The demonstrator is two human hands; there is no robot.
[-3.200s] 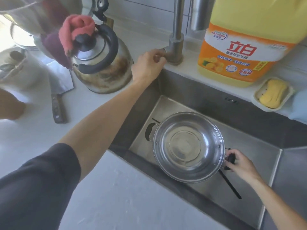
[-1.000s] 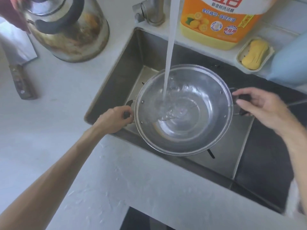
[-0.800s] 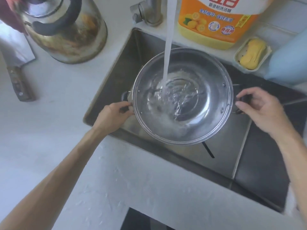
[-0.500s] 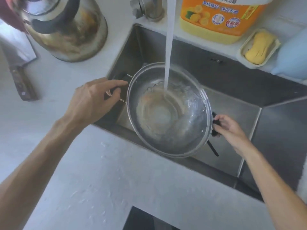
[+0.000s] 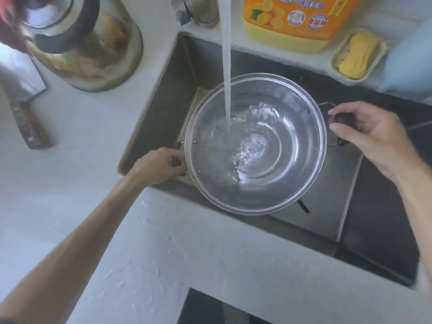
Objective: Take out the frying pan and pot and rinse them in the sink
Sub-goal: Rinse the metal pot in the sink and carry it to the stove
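The round stainless-steel pot (image 5: pixel 280 160) is held over the dark rectangular steel sink (image 5: pixel 168 90), level and mouth up. Half a second earlier it was tilted toward the 3 o'clock side, with the left handle raised; it is now back to level and sits further toward 3 o'clock.

The left hand (image 5: pixel 156 166), at the pot's 9 o'clock, has its fingers curled round the black side handle; earlier it gripped the raised handle higher up. The right hand (image 5: pixel 369 134), at 3 o'clock, holds the opposite black handle between thumb and curled fingers, and has risen from its lower position.

The white water stream (image 5: pixel 226 66) falls from 12 o'clock and lands left of the pot's centre, as before.

At 10 o'clock on the white counter (image 5: pixel 93 183) stands the stained steel kettle (image 5: pixel 88 50). A thin black handle (image 5: pixel 304 205) shows under the pot at 5 o'clock; what it belongs to cannot be told.
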